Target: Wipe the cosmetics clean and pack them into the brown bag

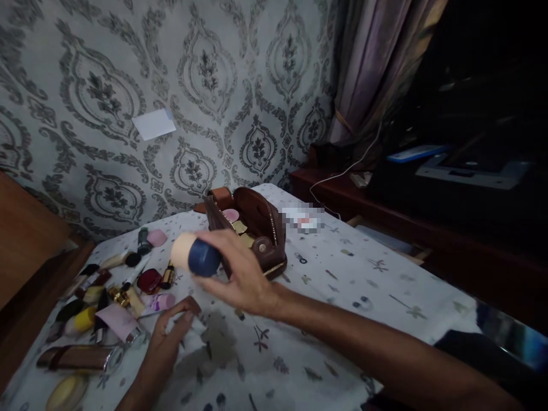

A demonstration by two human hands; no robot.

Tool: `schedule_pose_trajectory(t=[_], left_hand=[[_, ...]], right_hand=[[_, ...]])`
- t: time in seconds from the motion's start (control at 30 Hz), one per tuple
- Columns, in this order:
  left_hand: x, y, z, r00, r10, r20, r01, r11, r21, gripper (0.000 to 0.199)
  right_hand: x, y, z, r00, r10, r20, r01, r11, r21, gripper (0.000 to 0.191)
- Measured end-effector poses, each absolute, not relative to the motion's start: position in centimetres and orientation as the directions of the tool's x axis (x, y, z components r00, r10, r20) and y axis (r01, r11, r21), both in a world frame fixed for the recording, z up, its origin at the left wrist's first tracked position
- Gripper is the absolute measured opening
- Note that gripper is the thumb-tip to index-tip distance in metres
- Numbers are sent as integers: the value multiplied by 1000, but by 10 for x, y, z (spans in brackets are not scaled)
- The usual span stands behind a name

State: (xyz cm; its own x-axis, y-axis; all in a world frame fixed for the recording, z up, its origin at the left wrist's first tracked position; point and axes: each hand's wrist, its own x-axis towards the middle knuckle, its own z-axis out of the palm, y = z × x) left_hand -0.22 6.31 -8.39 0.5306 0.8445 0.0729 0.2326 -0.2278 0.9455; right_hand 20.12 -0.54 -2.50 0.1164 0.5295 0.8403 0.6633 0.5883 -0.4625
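Hands (246, 278) hold tissue (192, 341) and blue-cream container (199, 255), any lettering blurred.

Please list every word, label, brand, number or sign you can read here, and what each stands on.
None can be read.
Blue-and-cream container in the right grip: no lettering shows.
Pink-and-purple bottle: purple marks, too blurred to read.
Pink tube: no legible print.
White item beside the brown bag: pixelated, unreadable.
White paper on the wall: no print discernible.
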Motion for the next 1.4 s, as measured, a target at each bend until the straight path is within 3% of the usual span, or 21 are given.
schedule_pose_trajectory(t=[0.07,0.17,0.27,0.37,0.47,0.57,0.77,0.9,1.03,1.17,1.27,1.4], left_hand=[[17,46,-65,695,716,61,258,-328,909,35],[52,28,-43,823,562,-83,336,-365,868,61],[91,19,-34,815,569,-113,378,-372,848,76],[122,18,-36,779,624,-64,361,-362,859,78],[132,20,-39,821,571,18,268,-414,870,60],[126,22,-41,872,487,45,240,-506,829,43],[115,21,-62,905,357,230,152,-779,609,52],[120,23,-75,903,298,310,109,-856,505,54],[121,26,-79,903,267,336,82,-876,475,57],[117,30,-79,913,266,309,85,-866,492,58],[113,31,-81,926,269,264,98,-848,521,60],[111,30,-89,910,339,239,175,-836,520,59]], right_hand=[[226,-13,-8,173,522,835,666,563,-490,57],[262,-16,12,291,597,748,674,427,-603,63],[289,-12,21,382,692,613,672,248,-698,63],[307,-8,25,388,771,505,713,97,-694,56],[318,-8,28,296,855,425,800,20,-599,53],[322,-7,36,144,919,368,890,43,-454,49],[321,0,53,-88,991,100,974,107,-200,35],[319,9,56,-169,980,-104,981,157,-118,37],[316,15,56,-168,964,-205,986,163,-42,35],[319,16,57,-167,972,-166,983,150,-109,36],[327,16,58,-106,994,-2,971,103,-218,33],[341,22,61,13,968,250,960,58,-274,31]])
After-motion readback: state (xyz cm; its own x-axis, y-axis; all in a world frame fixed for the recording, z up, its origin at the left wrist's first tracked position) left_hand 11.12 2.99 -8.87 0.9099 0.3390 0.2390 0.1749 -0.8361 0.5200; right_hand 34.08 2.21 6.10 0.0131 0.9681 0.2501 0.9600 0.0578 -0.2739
